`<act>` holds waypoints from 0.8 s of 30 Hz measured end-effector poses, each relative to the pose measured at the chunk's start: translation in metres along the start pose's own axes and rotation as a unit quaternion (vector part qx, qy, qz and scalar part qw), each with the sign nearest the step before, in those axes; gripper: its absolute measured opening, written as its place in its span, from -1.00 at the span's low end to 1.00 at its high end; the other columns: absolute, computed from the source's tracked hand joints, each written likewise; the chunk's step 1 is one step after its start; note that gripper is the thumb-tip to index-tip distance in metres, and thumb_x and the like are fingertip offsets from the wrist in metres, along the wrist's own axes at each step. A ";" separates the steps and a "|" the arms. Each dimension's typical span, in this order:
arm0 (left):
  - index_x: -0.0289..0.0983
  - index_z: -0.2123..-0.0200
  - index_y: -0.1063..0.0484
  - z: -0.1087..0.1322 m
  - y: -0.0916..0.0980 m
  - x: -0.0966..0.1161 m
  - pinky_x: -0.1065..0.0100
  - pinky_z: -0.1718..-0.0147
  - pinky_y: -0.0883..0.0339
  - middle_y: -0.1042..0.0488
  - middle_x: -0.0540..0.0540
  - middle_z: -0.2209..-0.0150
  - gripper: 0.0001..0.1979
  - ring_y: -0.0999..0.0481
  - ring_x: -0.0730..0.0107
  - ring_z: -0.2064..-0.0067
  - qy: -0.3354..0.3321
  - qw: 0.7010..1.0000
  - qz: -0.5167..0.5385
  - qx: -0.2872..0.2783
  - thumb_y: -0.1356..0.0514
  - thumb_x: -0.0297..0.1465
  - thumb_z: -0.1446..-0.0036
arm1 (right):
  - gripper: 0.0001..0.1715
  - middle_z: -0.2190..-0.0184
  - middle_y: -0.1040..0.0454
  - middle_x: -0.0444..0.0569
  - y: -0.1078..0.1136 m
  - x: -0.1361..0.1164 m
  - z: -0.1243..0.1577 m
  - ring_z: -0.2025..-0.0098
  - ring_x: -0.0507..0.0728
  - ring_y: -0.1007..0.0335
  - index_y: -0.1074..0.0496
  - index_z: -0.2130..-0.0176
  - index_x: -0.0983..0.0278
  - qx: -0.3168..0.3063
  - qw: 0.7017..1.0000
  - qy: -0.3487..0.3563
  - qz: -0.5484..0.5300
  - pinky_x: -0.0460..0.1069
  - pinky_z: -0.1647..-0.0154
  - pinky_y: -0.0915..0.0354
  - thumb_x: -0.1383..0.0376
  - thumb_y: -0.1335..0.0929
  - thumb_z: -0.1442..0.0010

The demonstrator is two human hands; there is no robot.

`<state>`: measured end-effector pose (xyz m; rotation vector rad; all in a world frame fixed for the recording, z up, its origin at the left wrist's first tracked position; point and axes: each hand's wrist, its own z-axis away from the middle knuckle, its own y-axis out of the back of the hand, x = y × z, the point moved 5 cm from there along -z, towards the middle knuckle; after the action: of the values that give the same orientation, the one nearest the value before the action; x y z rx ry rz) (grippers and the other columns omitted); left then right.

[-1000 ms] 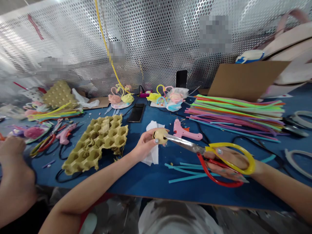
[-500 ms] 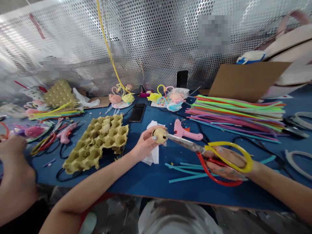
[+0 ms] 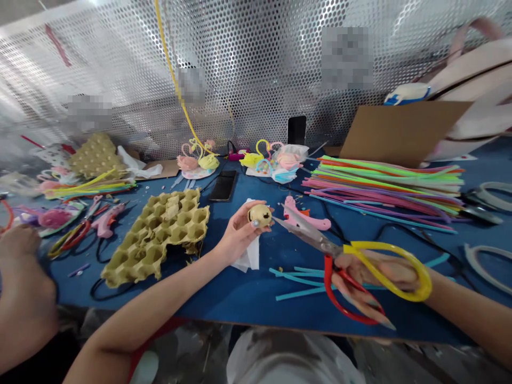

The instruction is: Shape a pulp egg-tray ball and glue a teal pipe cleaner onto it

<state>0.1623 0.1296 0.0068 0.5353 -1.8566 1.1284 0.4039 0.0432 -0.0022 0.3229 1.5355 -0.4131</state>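
Note:
My left hand holds a small round yellowish pulp ball, apparently egg-carton material, with dark marks on it. My right hand grips large scissors with red and yellow handles. Their steel blades stand open, with the tips just right of the ball and apparently not touching it. A white tissue lies under my left wrist. A torn egg-carton tray lies to the left of that hand, and a pink glue gun lies just beyond the blades.
Cut teal strips lie under the scissors on the blue table. A pile of multicoloured plastic strips lies to the right. Pink and yellow craft pieces, a phone and a perforated metal panel stand beyond. A co-worker's hand is at far left.
The scissors blades have opened and drawn back from the ball. The scissors handles have spread apart. The ball has shifted slightly up and left in my left hand.

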 end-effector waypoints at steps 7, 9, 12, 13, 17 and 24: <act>-0.22 -0.03 -0.48 0.000 0.004 0.000 0.32 0.10 -0.55 -0.56 -0.12 0.10 -0.50 -0.64 0.34 0.20 -0.007 0.999 -0.025 0.032 -0.46 -0.21 -0.05 | -0.45 0.49 -0.37 -0.13 0.024 -0.034 0.007 0.55 0.00 -0.19 -0.44 0.12 0.28 0.308 0.883 0.012 0.354 -0.09 0.55 -0.12 -0.12 -0.40 -0.18; -0.21 -0.01 -0.47 0.000 0.003 0.001 0.31 0.09 -0.55 -0.54 -0.09 0.11 -0.49 -0.64 0.33 0.19 -0.014 0.999 -0.033 0.036 -0.48 -0.23 -0.01 | -0.59 0.55 -0.35 -0.21 0.028 -0.038 0.010 0.58 -0.01 -0.19 -0.41 0.15 0.24 0.365 0.808 -0.005 0.462 -0.10 0.54 -0.12 0.03 -0.47 -0.15; -0.21 0.03 -0.48 0.000 -0.001 0.003 0.30 0.11 -0.57 -0.54 -0.07 0.13 -0.49 -0.64 0.31 0.18 -0.023 0.998 -0.042 0.039 -0.51 -0.25 0.04 | -0.68 0.60 -0.32 -0.24 0.029 -0.032 0.008 0.61 0.00 -0.21 -0.38 0.19 0.21 0.356 0.785 -0.021 0.507 -0.09 0.55 -0.10 0.07 -0.44 -0.18; -0.21 0.03 -0.49 0.000 -0.002 0.003 0.30 0.12 -0.57 -0.54 -0.06 0.15 -0.49 -0.64 0.30 0.17 -0.024 0.998 -0.046 0.037 -0.52 -0.27 0.06 | -0.69 0.59 -0.33 -0.24 0.029 -0.031 0.006 0.61 0.01 -0.23 -0.38 0.18 0.21 0.347 0.782 -0.023 0.517 -0.09 0.55 -0.10 0.07 -0.43 -0.20; -0.22 0.02 -0.52 0.000 -0.006 0.001 0.26 0.11 -0.58 -0.55 -0.09 0.15 -0.50 -0.62 0.29 0.16 -0.013 0.998 -0.059 0.018 -0.51 -0.29 0.04 | -0.66 0.56 -0.42 -0.20 0.026 -0.027 0.000 0.59 0.03 -0.30 -0.42 0.12 0.23 0.306 0.769 -0.011 0.561 -0.08 0.53 -0.09 0.06 -0.41 -0.23; -0.25 0.01 -0.53 0.003 -0.008 -0.007 0.15 0.11 -0.59 -0.60 -0.13 0.15 -0.50 -0.66 0.22 0.21 0.033 0.998 -0.047 -0.017 -0.50 -0.25 0.03 | -0.60 0.50 -0.49 -0.16 0.023 -0.027 -0.001 0.52 0.08 -0.42 -0.43 0.07 0.22 0.290 0.739 -0.016 0.607 -0.07 0.49 -0.10 0.02 -0.41 -0.22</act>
<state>0.1699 0.1222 0.0041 0.5535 -1.7717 1.0369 0.4137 0.0661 0.0229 1.6757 0.8263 0.1871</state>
